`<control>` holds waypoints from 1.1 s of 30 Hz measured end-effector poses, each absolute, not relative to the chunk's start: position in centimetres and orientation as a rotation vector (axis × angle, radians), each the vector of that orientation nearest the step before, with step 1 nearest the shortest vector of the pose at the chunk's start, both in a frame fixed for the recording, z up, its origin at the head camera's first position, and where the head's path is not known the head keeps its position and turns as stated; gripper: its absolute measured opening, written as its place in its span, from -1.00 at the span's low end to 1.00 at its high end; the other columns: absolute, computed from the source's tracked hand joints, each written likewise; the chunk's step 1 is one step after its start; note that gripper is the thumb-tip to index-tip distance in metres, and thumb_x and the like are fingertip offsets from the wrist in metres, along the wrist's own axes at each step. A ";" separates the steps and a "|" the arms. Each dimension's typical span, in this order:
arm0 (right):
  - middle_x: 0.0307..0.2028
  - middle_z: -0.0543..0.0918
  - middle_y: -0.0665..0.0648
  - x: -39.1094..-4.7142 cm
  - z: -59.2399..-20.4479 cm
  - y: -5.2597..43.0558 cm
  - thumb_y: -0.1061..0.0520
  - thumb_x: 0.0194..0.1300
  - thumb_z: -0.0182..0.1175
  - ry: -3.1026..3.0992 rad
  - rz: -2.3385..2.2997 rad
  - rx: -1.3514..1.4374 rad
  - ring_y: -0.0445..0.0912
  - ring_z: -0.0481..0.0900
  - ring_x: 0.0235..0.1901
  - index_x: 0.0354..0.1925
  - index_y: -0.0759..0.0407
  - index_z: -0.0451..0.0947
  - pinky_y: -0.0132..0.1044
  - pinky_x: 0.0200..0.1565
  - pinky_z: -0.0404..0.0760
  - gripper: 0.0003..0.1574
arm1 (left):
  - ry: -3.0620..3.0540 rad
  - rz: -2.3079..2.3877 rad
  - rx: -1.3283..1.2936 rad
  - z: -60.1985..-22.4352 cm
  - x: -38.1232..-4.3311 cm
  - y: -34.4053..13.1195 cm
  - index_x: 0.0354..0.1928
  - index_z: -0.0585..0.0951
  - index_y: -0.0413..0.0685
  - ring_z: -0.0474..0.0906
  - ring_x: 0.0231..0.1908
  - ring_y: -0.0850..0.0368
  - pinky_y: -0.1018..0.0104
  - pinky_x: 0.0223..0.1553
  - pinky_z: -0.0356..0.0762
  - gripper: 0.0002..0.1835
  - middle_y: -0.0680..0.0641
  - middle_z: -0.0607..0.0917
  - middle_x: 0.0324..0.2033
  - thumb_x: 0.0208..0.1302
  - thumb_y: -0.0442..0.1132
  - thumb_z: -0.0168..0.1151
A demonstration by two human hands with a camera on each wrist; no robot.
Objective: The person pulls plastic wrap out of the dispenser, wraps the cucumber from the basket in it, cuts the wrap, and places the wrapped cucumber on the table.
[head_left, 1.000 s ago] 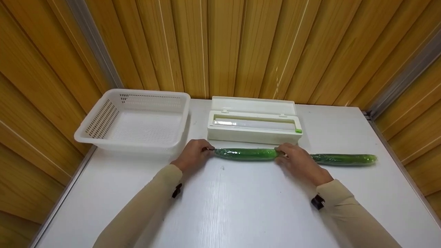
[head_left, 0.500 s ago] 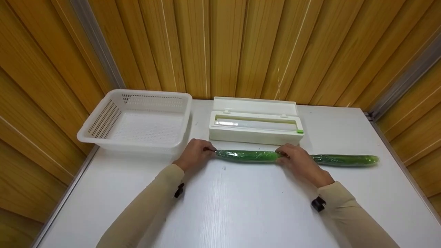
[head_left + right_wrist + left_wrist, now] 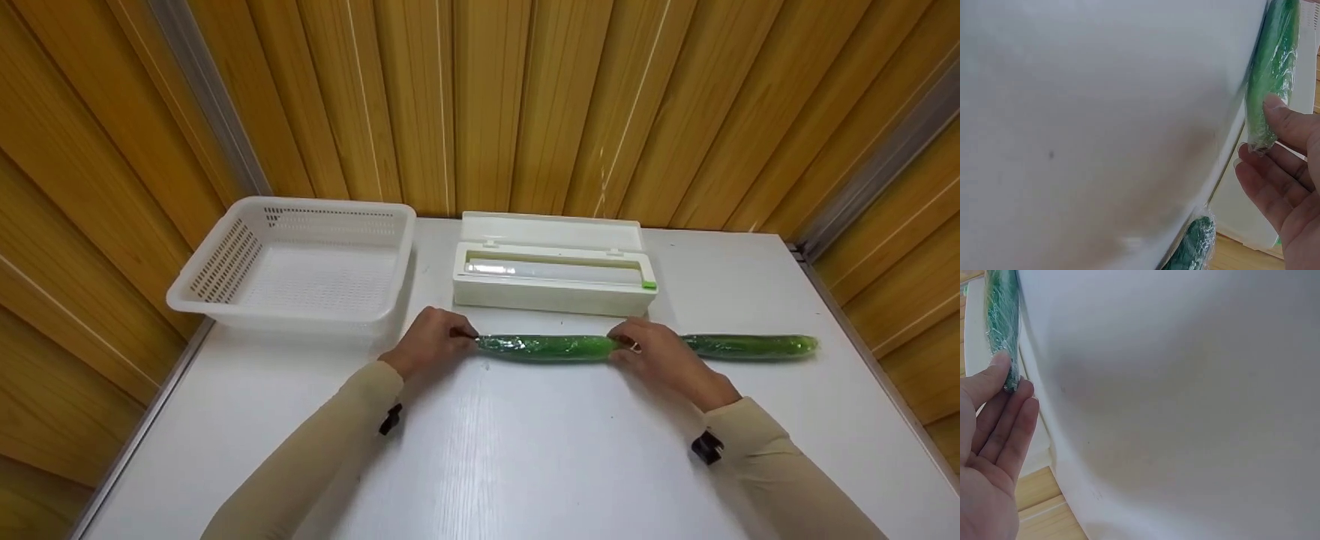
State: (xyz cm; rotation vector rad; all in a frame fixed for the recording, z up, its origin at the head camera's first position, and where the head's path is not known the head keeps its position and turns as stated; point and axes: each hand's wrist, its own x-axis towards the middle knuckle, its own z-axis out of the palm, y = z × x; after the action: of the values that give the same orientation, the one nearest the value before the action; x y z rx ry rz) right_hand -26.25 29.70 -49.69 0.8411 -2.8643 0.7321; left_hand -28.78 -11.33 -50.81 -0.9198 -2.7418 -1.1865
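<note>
A cucumber in clear plastic film (image 3: 544, 347) lies crosswise between my two hands, in front of the film dispenser. My left hand (image 3: 431, 341) pinches its left end between thumb and fingers. At the lighter right end, my right hand (image 3: 664, 360) pinches it the same way. In the left wrist view the film is bunched at the cucumber's tip (image 3: 1004, 320), under the thumb. A second wrapped cucumber (image 3: 754, 346) lies on the table just right of my right hand, its left end partly hidden behind that hand.
Behind the held cucumber stands a white film dispenser (image 3: 555, 296), its lid up and a roll of film inside. A white perforated basket (image 3: 360, 311) sits at the left back of the white table (image 3: 525, 465). Wood-patterned panels (image 3: 487, 105) rise behind the table.
Both hands, with the cucumber between them, have shifted slightly to the right and nearer the body, away from the dispenser. The second cucumber, the dispenser and the basket have stayed put.
</note>
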 end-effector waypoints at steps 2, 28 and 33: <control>-0.11 0.71 0.03 -25.9 -49.6 30.2 0.23 0.33 0.49 -2.880 0.712 0.828 0.00 0.69 -0.08 0.04 0.19 0.72 0.03 0.01 0.68 -0.68 | -2.747 -1.189 -0.928 -50.8 -28.5 -10.9 -0.18 0.85 -0.19 0.77 -0.20 0.12 0.27 -0.10 0.70 -0.88 -0.05 0.85 -0.25 0.27 -0.48 0.50; -0.15 0.76 -0.03 -23.3 -49.9 39.0 0.21 0.20 0.59 -2.885 0.810 0.713 -0.03 0.72 -0.15 0.00 0.14 0.73 -0.09 -0.08 0.73 -0.60 | -2.711 -1.381 -1.068 -51.0 -27.4 -3.1 -0.18 0.83 -0.21 0.75 -0.25 0.26 0.46 -0.15 0.66 -0.90 -0.05 0.85 -0.26 0.28 -0.45 0.51; -0.18 0.76 -0.05 -23.0 -49.9 40.4 0.23 0.15 0.61 -2.853 0.813 0.717 -0.08 0.71 -0.19 -0.03 0.13 0.74 -0.19 -0.12 0.73 -0.60 | -2.719 -1.387 -1.079 -51.1 -27.6 -1.6 -0.16 0.83 -0.21 0.75 -0.24 0.27 0.47 -0.15 0.65 -0.88 -0.05 0.84 -0.25 0.28 -0.44 0.52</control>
State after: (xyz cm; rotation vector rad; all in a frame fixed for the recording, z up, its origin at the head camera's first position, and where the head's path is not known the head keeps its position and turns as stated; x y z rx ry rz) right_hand -22.98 40.40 -49.94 0.7171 -2.8530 0.8131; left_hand -27.60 -1.65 -51.12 -1.0794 -2.7189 -1.3869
